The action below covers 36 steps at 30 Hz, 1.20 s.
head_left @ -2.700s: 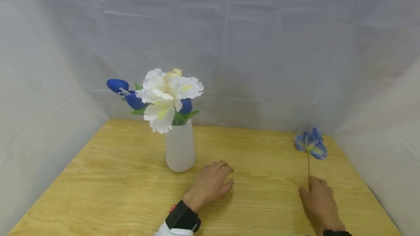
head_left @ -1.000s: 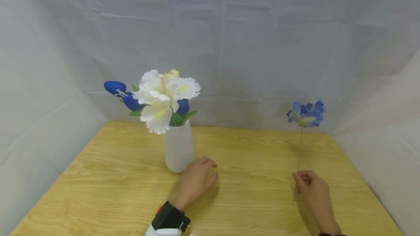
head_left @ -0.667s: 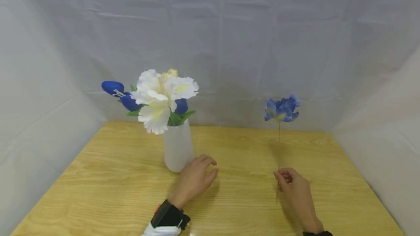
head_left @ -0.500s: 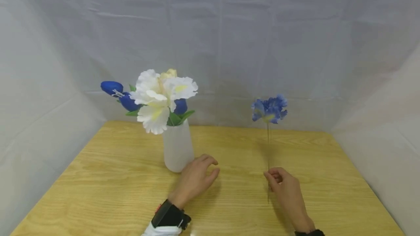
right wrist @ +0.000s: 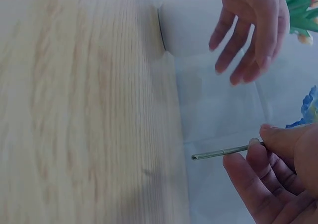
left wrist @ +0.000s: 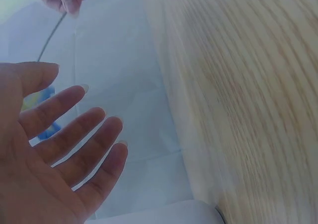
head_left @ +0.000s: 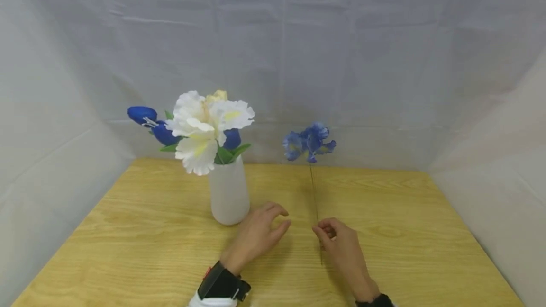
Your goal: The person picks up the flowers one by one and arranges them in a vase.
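Between thumb and fingers my right hand [head_left: 344, 250] pinches the thin stem of a blue artificial iris [head_left: 310, 142], holding it upright above the table. In the right wrist view the stem's cut lower end [right wrist: 208, 154] sticks out past my fingertips. My left hand [head_left: 257, 233] lies beside the base of a white vase [head_left: 230, 193], fingers relaxed and holding nothing; whether it touches the vase I cannot tell. A large white iris [head_left: 209, 127], dark blue tulip-like buds [head_left: 142, 115] and green leaves [head_left: 228, 154] stand in the vase.
The wooden table [head_left: 128, 240] has its back edge against a pale hanging cloth [head_left: 324, 51]. Further cloth walls [head_left: 51, 131] close in the left and right sides. A black band [head_left: 222, 282] is around my left wrist.
My right hand has lifted the blue iris off the table at the right and carried it leftward toward my left hand. My left hand has moved slightly left, closer to the vase.
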Motion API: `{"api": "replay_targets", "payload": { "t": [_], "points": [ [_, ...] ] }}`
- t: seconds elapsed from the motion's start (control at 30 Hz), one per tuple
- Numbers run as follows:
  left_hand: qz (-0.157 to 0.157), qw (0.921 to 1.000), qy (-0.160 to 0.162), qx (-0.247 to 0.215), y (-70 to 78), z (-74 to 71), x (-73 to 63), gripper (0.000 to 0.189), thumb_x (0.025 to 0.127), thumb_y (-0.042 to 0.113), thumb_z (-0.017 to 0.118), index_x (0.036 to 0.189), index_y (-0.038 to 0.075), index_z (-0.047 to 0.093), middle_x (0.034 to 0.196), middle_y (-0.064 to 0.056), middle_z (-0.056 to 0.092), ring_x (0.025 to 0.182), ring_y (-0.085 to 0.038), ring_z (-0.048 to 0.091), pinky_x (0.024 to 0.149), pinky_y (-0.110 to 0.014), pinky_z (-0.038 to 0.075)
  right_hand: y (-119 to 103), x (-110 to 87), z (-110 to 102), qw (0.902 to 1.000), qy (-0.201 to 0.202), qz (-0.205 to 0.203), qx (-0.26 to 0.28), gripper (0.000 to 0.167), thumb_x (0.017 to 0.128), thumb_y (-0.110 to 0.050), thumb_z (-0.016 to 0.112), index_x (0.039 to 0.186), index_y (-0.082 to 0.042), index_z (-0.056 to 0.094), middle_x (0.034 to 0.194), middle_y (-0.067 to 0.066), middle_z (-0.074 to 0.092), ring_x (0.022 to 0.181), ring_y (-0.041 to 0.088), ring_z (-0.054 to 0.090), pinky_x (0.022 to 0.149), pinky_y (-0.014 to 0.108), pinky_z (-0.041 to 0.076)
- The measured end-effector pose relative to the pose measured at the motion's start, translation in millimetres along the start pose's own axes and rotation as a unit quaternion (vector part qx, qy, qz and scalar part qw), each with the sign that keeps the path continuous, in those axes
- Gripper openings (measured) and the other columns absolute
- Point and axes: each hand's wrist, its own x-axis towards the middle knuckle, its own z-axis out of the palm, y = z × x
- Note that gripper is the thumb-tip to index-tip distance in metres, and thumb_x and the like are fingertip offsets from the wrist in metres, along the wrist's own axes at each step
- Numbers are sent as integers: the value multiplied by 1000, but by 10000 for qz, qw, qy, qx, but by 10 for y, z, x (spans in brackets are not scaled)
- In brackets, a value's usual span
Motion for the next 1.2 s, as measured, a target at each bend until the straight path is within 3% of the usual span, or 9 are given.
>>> {"api": "replay_targets", "payload": {
  "t": [0.27, 0.4, 0.63, 0.77, 1.0, 1.2],
  "points": [
    [141, 9996, -160, -205, 37, 4, 15, 20, 94, 27, 61, 104, 11, 68, 110, -1, 63, 99, -17, 62, 81, -34, 50, -79, -20, 82, 9993, -58, -363, 30, 11, 89, -16, 67, 92, -6, 66, 79, -3, 63, 70, 9, 57, 55, 22, 48],
    [181, 9979, -172, -599, 84, 22, 43, 23, 95, 27, 59, 106, 10, 69, 111, -1, 64, 102, -18, 61, 84, -35, 49, -129, -41, 96, 9989, -120, -437, 149, 11, 89, -17, 67, 91, -7, 66, 79, -3, 63, 70, 10, 57, 56, 22, 48],
    [195, 9928, 304, -1143, 196, 61, 113, 16, 93, 23, 63, 94, 9, 72, 103, 1, 66, 99, -15, 61, 86, -35, 48, -215, -93, 166, 9964, -299, -602, 520, 11, 90, -17, 67, 90, -5, 65, 80, -2, 63, 69, 9, 58, 55, 21, 50],
    [114, 9883, 636, -1379, 231, 74, 122, 9, 89, 16, 67, 85, 10, 72, 96, 2, 66, 93, -14, 62, 83, -34, 49, -232, -101, 197, 9964, -307, -644, 456, 8, 89, -15, 67, 89, -7, 65, 79, -3, 63, 67, 7, 58, 56, 21, 50],
    [-224, 9865, 631, -1492, 278, 64, 125, 6, 85, 17, 69, 82, 13, 71, 98, 4, 66, 95, -13, 61, 84, -33, 49, -232, -92, 205, 9960, -297, -696, 472, 9, 89, -14, 67, 91, -5, 65, 82, -1, 65, 70, 9, 59, 57, 21, 51],
    [-99, 9791, 998, -1768, 278, 72, 125, 4, 83, 14, 71, 80, 13, 71, 94, 8, 65, 92, -10, 60, 79, -32, 49, -256, -88, 203, 9967, -78, -801, 103, 8, 90, -17, 67, 90, -9, 65, 81, -5, 64, 71, 7, 59, 59, 21, 49]
  ]
}}
